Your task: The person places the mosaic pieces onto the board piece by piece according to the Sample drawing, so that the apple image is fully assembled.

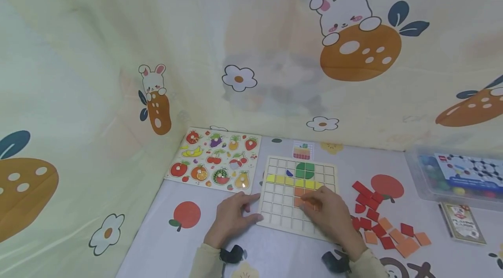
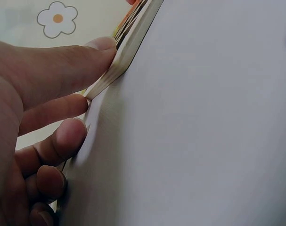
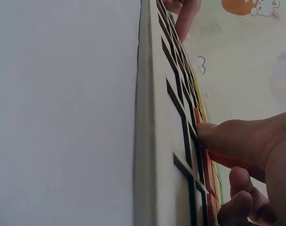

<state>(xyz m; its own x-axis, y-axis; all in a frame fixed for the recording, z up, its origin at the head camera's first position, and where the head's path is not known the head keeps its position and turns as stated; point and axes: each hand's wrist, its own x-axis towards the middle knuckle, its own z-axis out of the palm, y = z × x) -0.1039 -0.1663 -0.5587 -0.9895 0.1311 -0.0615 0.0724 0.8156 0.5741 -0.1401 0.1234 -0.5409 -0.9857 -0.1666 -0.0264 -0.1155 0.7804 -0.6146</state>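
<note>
A pale grid board (image 1: 275, 206) lies on the table, with green pieces (image 1: 304, 170), a small blue piece (image 1: 289, 173), a row of yellow pieces (image 1: 291, 180) and orange tiles (image 1: 299, 191) in its cells. At the board's left edge, near the front corner, my left hand (image 1: 232, 217) touches the rim with thumb and index finger (image 2: 53, 113). Over the board's right half, my right hand (image 1: 332, 214) pinches an orange tile with thumb and index finger at the orange patch. In the right wrist view, the thumb (image 3: 213, 134) meets the orange tiles (image 3: 209, 174).
Loose red tiles (image 1: 363, 189) and orange tiles (image 1: 407, 247) are scattered right of the board. A fruit puzzle board (image 1: 210, 166) lies back left, and a small picture card (image 1: 303, 150) behind the grid. At right are a clear plastic box (image 1: 424, 190) and a card deck (image 1: 463, 223).
</note>
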